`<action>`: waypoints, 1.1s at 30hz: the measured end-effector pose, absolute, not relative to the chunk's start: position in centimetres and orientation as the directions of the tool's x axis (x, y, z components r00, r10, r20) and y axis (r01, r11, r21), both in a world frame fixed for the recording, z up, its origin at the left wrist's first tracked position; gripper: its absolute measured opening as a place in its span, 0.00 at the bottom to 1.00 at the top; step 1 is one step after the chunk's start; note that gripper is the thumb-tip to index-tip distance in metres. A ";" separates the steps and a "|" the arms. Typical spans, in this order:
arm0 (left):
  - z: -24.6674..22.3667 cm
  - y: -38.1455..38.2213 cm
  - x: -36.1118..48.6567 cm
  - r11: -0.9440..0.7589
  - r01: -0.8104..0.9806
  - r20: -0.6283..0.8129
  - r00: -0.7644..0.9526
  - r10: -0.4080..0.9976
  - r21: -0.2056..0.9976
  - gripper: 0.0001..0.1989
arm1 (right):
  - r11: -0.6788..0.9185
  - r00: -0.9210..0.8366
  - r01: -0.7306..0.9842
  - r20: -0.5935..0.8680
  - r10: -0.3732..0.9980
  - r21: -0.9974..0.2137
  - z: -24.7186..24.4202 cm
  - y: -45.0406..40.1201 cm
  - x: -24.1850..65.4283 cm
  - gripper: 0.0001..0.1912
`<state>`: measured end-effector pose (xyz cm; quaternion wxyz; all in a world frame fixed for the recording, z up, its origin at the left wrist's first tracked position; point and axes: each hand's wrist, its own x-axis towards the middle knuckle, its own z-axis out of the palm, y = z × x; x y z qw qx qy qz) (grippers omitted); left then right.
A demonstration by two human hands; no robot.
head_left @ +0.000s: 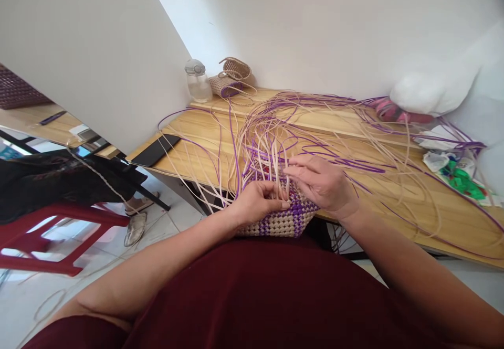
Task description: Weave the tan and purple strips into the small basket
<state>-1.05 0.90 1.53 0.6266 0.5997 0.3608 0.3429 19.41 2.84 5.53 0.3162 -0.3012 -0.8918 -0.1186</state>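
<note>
a purple-and-beige woven basket (284,224) was held at the near edge of the wooden table (192,120), close against a dark red shirt (268,291). its long axis was laid roughly left to right, with its checked side turned toward the wearer and its strand-fringed edge turned up. its left end was hidden behind the left hand (260,202) and forearm, and its inside was largely screened by fingers and strands. pale strands (276,168) were pinched near that edge between left thumb and fingers; higher up, they were gripped by the bunched fingertips of the right hand (323,183), though the exact contact was hard to make out. loose lengths (275,108) were spread over the tabletop, too tangled to be told apart. a black phone (155,150) was laid at the left. a red chair (73,217) was cut off by the left border.
</note>
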 end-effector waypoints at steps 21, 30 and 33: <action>3.0 0.0 -1.1 -0.258 0.293 0.069 0.528 0.847 0.921 0.06 | 0.324 -0.409 0.786 -0.049 0.911 -0.526 5.6 -3.6 18.0 0.28; 3.1 1.0 -1.5 -0.097 0.359 -0.058 0.398 0.916 0.928 0.15 | 0.143 -0.496 0.550 -0.184 0.848 -0.823 5.4 -3.7 16.7 0.34; 3.0 1.0 -1.7 -0.106 0.331 -0.043 0.413 0.910 0.937 0.14 | 0.334 -0.507 0.686 -0.096 0.857 -0.647 5.9 -3.4 16.8 0.34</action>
